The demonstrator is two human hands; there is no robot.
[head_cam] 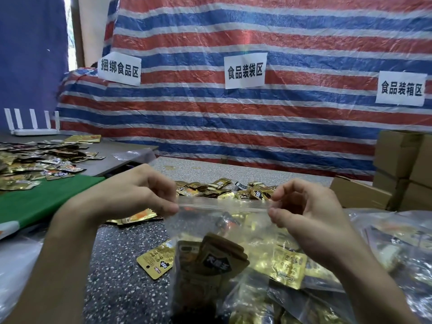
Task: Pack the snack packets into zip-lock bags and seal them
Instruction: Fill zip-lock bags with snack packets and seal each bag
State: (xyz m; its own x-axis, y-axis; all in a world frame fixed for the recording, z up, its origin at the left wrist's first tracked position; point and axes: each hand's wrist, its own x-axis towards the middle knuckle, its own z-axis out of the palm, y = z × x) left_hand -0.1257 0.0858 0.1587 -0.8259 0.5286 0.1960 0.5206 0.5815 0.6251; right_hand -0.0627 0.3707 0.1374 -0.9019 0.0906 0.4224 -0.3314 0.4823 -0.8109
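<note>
Entry, head view. You are holding the clear plastic zip-lock bag (257,230) above the speckled grey stone counter (121,284), in the centre foreground.

Hands: your left hand (138,190) is pinching the left end of the bag's ribbed zip strip (222,205) between thumb and curled fingers. Your right hand (311,213) is pinching the right end the same way. The strip is running taut and nearly level between the two hands. Whether the zip is pressed closed along its length: cannot tell.

Bag appearance: the plastic is hanging wrinkled and glossy below the strip. A bunch of brown and gold foil snack packets (217,258) is standing roughly upright in its lower left part. A flat gold packet (287,270) is showing through the plastic on the right; inside the bag or under it, cannot tell.

Surroundings: one loose gold foil packet (155,264) is lying on the counter just left of the bag. A heap of similar gold packets (224,190) is lying on the counter behind the strip. More clear plastic bags holding packets (397,242) are lying at the right. A green sheet (46,199) is covering the near left. Brown cardboard boxes (402,164) are standing at the far right, in front of a red, white and blue striped tarpaulin (233,118).
</note>
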